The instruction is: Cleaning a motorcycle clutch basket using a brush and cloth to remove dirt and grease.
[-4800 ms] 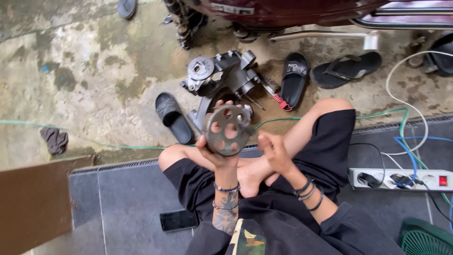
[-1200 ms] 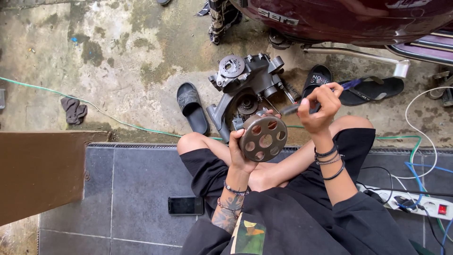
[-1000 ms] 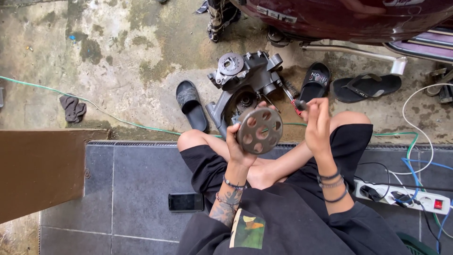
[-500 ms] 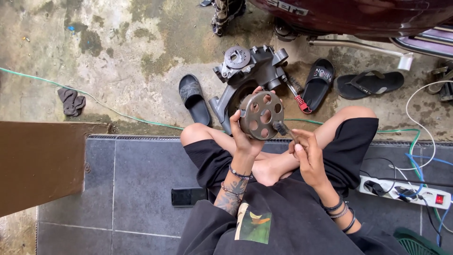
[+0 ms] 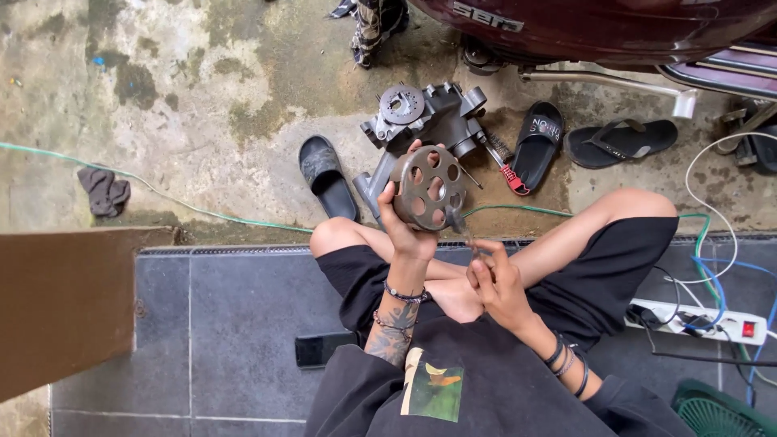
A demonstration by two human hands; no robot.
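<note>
A round metal disc with holes (image 5: pixel 429 188) is held up tight in the left hand (image 5: pixel 402 226), above the knees. A thin tool (image 5: pixel 463 227) is pinched by the right hand (image 5: pixel 495 279), just beside the disc.

The person wears a black short-sleeved shirt (image 5: pixel 486 388) with a square printed patch (image 5: pixel 435 383) in green, tan and orange on the chest, and black shorts (image 5: pixel 599 275) that end above the knee. The left forearm carries a dark tattoo (image 5: pixel 390 344), with thin bead bracelets (image 5: pixel 398 295) around the wrist just above it. Several dark bands (image 5: pixel 566 360) circle the right wrist. Both lower legs are uncovered.
</note>
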